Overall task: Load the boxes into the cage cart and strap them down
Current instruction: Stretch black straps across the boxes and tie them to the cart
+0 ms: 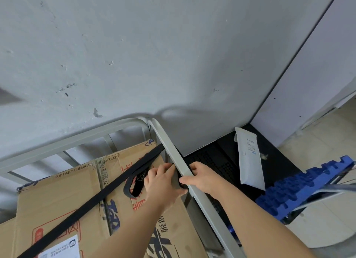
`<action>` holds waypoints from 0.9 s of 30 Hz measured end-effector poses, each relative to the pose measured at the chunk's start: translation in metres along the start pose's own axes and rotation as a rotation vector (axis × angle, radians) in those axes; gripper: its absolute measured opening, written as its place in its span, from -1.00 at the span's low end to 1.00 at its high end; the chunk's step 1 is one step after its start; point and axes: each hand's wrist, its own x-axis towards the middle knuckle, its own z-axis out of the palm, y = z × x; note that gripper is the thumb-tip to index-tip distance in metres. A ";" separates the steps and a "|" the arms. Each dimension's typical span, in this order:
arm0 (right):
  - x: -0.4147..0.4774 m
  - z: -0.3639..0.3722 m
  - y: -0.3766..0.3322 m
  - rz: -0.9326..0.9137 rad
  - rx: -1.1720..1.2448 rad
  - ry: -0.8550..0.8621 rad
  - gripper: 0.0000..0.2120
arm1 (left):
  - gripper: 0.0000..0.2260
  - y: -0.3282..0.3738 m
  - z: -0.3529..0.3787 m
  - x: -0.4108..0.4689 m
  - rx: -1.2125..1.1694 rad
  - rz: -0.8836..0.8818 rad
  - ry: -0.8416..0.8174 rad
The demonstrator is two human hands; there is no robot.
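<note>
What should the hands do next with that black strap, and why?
Likely pull the strap snug: it crosses the box, but a slack loop lies beside the left hand, which holds its end at the rail, gripped by the right hand.

A big brown box (pixel 63 200) sits inside the cage cart (pixel 77 139). A black strap (pixel 92 200) runs slantwise over the top of the box, up to the cart's grey side rail (pixel 171 152). The left grip (pixel 163 182) holds the strap right by the rail, next to a loop in it. The right grip (pixel 202 178) is curled round the rail, just beside the left one. A white bag (pixel 250 161) leans on the wall, near a blue pallet (pixel 300 188).
</note>
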 end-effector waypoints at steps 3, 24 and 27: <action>0.003 -0.002 0.003 -0.004 0.000 -0.011 -0.62 | -0.26 0.000 0.004 0.002 -0.052 -0.002 0.040; -0.003 0.002 0.008 -0.094 0.134 -0.012 -0.68 | -0.78 -0.005 -0.013 0.002 0.017 0.492 -0.020; -0.006 0.002 0.009 -0.116 0.192 -0.043 -0.74 | -0.80 -0.007 -0.041 0.000 -0.168 0.375 -0.051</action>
